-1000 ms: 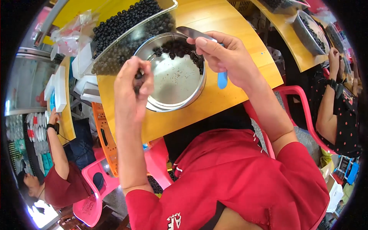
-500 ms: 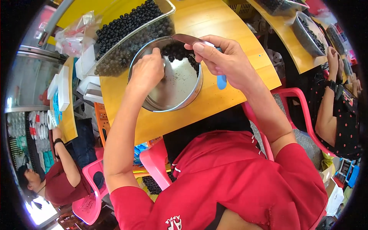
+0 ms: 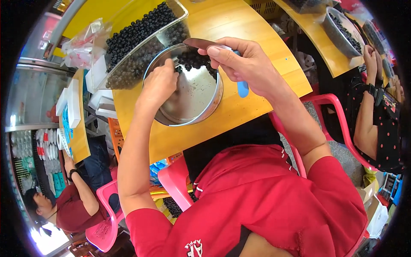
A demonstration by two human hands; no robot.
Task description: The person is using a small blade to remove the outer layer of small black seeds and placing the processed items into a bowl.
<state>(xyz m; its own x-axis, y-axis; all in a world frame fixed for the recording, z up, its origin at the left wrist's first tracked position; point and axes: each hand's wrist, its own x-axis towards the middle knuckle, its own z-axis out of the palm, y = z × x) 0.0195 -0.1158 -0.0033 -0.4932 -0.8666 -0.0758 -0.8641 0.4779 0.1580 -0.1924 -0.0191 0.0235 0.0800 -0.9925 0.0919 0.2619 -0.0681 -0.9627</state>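
A round metal pan (image 3: 201, 116) with a blue rim stands in front of me, small round black pieces (image 3: 195, 60) heaped along its far side. Over its left part is my left hand (image 3: 160, 81), fingers drawn together inside the rim; what they hold, if anything, I cannot make out. My right hand (image 3: 239, 60) is closed around a knife (image 3: 201, 43), its blade pointing left over the far rim. Blue handle parts show beside and below those fingers. Behind the pan, a clear plastic tub (image 3: 147, 51) holds many more of the black pieces.
Under the pan is a yellow wooden table (image 3: 265, 68). Plastic bags (image 3: 85, 45) and white boxes (image 3: 73, 103) lie to the left. A person in dark red (image 3: 81, 205) sits at far left. Another person's hands (image 3: 371, 64) are beside a grey basin (image 3: 338, 36) at right. Pink chairs (image 3: 338, 115) stand around.
My left hand's fingers have shifted slightly down and left inside the pan. The knife in my right hand has moved slightly left. The whole view has shifted a little.
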